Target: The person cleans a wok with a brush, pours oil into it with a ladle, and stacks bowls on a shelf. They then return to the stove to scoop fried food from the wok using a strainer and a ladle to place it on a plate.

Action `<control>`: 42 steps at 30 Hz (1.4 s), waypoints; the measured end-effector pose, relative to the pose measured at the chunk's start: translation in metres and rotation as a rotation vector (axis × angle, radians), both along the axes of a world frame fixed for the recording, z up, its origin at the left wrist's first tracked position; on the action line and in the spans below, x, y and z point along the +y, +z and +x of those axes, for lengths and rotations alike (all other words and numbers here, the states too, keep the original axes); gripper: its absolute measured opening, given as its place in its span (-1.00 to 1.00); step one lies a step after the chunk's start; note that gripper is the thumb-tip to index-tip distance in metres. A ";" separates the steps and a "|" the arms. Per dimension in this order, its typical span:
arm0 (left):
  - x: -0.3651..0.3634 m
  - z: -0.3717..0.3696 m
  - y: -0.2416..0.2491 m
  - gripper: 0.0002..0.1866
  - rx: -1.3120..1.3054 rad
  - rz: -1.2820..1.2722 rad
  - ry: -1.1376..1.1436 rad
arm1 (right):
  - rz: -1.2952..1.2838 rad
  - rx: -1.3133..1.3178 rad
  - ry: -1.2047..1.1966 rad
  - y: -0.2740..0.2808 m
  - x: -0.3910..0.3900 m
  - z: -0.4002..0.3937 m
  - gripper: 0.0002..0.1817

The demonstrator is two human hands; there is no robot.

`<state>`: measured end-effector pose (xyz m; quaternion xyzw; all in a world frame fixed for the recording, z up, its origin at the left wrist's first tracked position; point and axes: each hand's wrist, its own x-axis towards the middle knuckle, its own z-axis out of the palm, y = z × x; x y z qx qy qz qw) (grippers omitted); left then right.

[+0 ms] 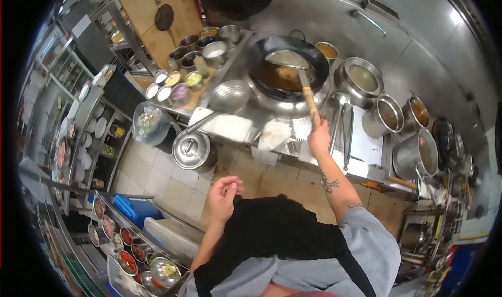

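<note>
My right hand [319, 136] is closed round the wooden handle of a skimmer [308, 95]. Its wide round head rests inside a black wok [256, 69], over brown oil or liquid with some pale brown food [286, 73] in it. The wok sits on the stove ring. My left hand [224, 195] is held in front of the black apron [272, 218], fingers loosely bent and nothing in them. Nearest to it below the counter is a lidded metal pot [192, 149].
A perforated ladle [229, 97] lies left of the wok, beside a white cloth [274, 135]. A ladle [341, 101] lies to the right, near several metal pots [383, 116]. Seasoning tins [214, 53] crowd the back left. Ingredient bowls [126, 263] fill the lower left.
</note>
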<state>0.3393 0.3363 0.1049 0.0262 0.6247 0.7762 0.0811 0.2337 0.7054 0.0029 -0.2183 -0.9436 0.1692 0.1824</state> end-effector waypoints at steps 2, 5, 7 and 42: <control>0.002 -0.009 -0.001 -0.81 -0.002 -0.009 -0.067 | 0.058 -0.023 0.012 -0.006 -0.006 0.003 -0.25; -0.001 -0.026 0.003 -0.80 0.000 -0.060 -0.169 | 0.016 -0.065 -0.009 -0.011 -0.013 0.010 -0.25; -0.003 -0.037 0.006 -0.78 0.001 -0.074 -0.226 | 0.054 0.024 -0.033 -0.009 -0.019 0.013 -0.25; -0.002 -0.261 -0.203 -0.36 0.347 -1.279 -0.717 | -0.659 -0.575 -0.597 -0.203 -0.129 0.354 -0.70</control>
